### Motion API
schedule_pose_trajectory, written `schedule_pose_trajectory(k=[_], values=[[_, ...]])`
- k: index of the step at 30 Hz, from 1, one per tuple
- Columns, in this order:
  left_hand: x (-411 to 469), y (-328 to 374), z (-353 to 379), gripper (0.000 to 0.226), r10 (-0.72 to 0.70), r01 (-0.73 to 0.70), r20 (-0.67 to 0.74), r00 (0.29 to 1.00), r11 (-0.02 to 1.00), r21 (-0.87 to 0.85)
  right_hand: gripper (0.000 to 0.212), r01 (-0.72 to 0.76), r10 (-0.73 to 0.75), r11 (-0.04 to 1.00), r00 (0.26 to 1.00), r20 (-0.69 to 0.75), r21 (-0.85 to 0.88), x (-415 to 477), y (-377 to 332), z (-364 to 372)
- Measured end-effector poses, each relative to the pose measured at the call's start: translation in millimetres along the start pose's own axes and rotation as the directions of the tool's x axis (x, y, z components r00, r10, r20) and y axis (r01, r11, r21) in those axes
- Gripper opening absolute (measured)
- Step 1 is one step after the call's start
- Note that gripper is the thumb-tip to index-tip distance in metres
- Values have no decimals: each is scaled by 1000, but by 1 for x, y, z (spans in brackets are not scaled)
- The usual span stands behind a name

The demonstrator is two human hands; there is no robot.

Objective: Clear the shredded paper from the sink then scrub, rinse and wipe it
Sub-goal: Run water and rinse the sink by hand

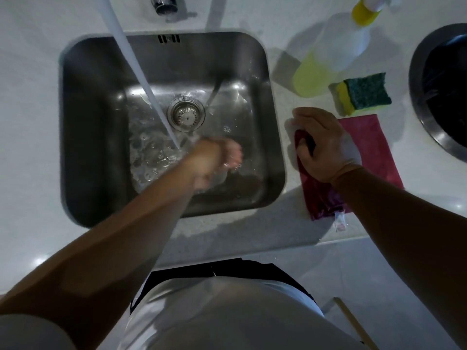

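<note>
Down in the steel sink (101, 122), water (141, 72) pours from the tap and splashes near the round drain (186, 113). I see no bits of paper in there now, so I think this is the rinsing part. The left hand (217, 157) is low in the sink, right by the falling water. It is all blurry, so I cannot tell if it is cupped, flat or in a fist.

Over on the white counter (30, 97), just beside the sink, lies a pink cloth (374, 147). The right hand (326, 147) sits on the edge nearest the sink, with its fingers curled round a bunched-up fold.

That cloth looks soft, floppy and light. It would droop if lifted by a corner, so a good handful of the bunched part seems best for wiping. Once wet, it will likely get heavier and drip.

A green and yellow sponge (364, 92) and a spray bottle (336, 46) sit just behind the cloth.
</note>
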State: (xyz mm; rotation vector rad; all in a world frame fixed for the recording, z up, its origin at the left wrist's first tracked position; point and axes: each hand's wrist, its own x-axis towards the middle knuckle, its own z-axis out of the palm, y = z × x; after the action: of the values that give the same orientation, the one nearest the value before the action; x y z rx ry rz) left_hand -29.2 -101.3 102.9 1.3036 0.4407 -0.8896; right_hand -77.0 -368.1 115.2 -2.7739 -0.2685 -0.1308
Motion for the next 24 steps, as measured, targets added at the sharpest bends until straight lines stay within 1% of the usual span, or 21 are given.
schedule_pose_trajectory(k=[1, 2, 4, 5, 6, 7, 8, 10, 12, 13, 15, 17, 18, 19, 20, 22, 24], values=[[-4, -12, 16, 22, -10, 1, 76, 997, 994, 114, 47, 2, -2, 1000, 1000, -1, 0, 0, 0, 0], [-10, -24, 31, 19, -29, -9, 141, 990, 965, 261, 47, 3, -3, 1000, 1000, -3, -2, 0, 0, 0], [-17, -41, 47, 19, -69, -61, 221, 973, 844, 533, 46, 0, 0, 1000, 1000, -6, -5, 1, 0, 1], [-18, -44, 49, 20, -90, -54, 235, 968, 837, 545, 46, 0, 0, 1000, 1000, -9, -4, 1, 0, 0], [-20, -42, 46, 20, -118, -16, 250, 961, 880, 474, 45, 1, -1, 1000, 1000, -9, -1, 2, 0, 0], [-20, -39, 38, 19, -128, 28, 266, 955, 936, 350, 46, 0, 0, 1000, 1000, -4, 1, 2, 0, 0], [-19, -34, 28, 21, -114, 52, 249, 962, 969, 243, 47, -4, 4, 1000, 1000, 4, 0, 2, -1, -1], [-12, -21, 1, 24, -78, 71, 94, 993, 995, 72, 47, -12, 12, 1000, 1000, 17, -3, 1, -1, -1], [0, -13, -30, 24, -66, 55, -73, 995, 988, -147, 46, -11, 11, 1000, 1000, 20, -8, 1, 0, -1], [6, -8, -47, 24, -78, 38, -127, 989, 956, -292, 46, -6, 7, 1000, 1000, 22, -10, 1, 1, -1], [16, 1, -77, 27, -78, -34, -181, 980, 838, -544, 45, 2, -2, 1000, 1000, 26, -5, 2, 2, 0], [27, 9, -100, 28, -61, -113, -223, 973, 716, -689, 45, -2, 2, 1000, 1000, 30, 1, 2, 2, 0], [30, 15, -107, 27, -49, -154, -253, 966, 677, -719, 45, -4, 4, 1000, 999, 32, 1, 2, 2, 0], [32, 21, -111, 27, -43, -181, -277, 960, 660, -729, 46, -4, 4, 1000, 999, 32, 2, 1, 2, 0], [33, 26, -111, 28, -43, -189, -290, 956, 665, -722, 45, -2, 2, 1000, 1000, 29, 4, 1, 2, 0], [32, 35, -107, 33, -43, -188, -311, 949, 714, -674, 44, 2, -2, 1000, 1000, 23, 11, 1, 1, 0], [27, 39, -96, 34, -42, -153, -313, 949, 806, -571, 44, 4, -4, 1000, 1000, 24, 12, 1, 1, 0]])
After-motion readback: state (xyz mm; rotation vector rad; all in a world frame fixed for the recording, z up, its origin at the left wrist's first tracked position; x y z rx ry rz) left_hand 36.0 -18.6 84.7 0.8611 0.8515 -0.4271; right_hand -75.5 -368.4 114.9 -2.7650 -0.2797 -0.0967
